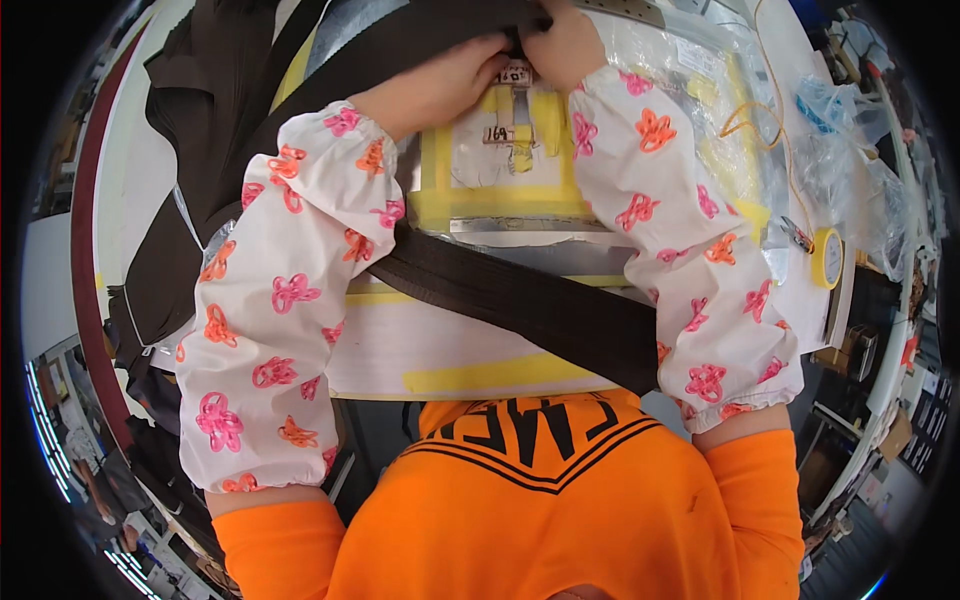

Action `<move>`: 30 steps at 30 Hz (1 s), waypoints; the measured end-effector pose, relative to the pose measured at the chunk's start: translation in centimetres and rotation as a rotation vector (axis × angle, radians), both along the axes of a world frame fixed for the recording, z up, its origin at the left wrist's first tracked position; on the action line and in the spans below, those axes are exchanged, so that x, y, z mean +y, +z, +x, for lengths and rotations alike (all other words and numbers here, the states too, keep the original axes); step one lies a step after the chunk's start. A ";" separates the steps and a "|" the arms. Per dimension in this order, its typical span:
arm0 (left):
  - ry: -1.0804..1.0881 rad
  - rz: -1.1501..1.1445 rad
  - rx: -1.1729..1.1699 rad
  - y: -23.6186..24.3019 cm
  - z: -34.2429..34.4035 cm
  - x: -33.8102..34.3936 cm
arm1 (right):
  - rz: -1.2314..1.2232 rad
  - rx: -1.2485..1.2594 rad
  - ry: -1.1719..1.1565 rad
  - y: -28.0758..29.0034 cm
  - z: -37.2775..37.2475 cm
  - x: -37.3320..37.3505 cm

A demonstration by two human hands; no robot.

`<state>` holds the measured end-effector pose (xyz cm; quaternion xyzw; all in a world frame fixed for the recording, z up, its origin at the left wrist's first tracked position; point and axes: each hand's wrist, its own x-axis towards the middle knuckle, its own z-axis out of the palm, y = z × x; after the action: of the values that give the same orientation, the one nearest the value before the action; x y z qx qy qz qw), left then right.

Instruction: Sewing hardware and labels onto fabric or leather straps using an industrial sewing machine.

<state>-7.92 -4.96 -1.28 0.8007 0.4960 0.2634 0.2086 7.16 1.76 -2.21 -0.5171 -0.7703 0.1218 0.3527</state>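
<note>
At the far middle of the table, my left hand [445, 88] has its fingers curled at the edge of a dark brown fabric strip [400, 40]. The strip runs from the upper left across to my right hand [565, 45], which pinches its end. The two hands are close together, and their fingertips are partly hidden by the cloth. Just below them lies a flat template board [480, 165] edged with yellow tape and covered with clear film. A folded stack of brown strips [520, 300] slants across the table between my forearms.
More brown strips [205, 110] pile up on the left, some tied with a thin band. On the right are a yellow tape roll [827, 258], small snips [797, 235], a tan cord [785, 150] and crumpled clear plastic [850, 130]. The table's near edge meets my body.
</note>
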 end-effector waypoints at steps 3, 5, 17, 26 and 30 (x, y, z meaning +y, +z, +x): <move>-0.060 0.093 0.072 0.4 -0.7 -0.4 | 0.011 0.002 0.088 0.0 0.2 0.6; -0.115 0.189 0.043 -0.4 -0.6 0.1 | 0.008 0.053 0.101 0.1 0.7 0.2; -0.173 0.049 0.148 2.3 -0.4 -0.3 | 0.000 0.166 0.111 1.1 1.2 -1.0; -0.305 0.311 0.122 1.8 -1.0 0.9 | -0.073 0.240 0.176 2.8 0.7 -2.8; -0.347 0.334 0.180 4.1 -0.9 0.2 | -0.195 0.274 0.412 4.2 3.2 -5.4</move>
<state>-8.82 -4.76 2.83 0.9173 0.3175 0.2299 0.0706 10.39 -3.62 2.03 -0.3597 -0.7889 0.3336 0.3700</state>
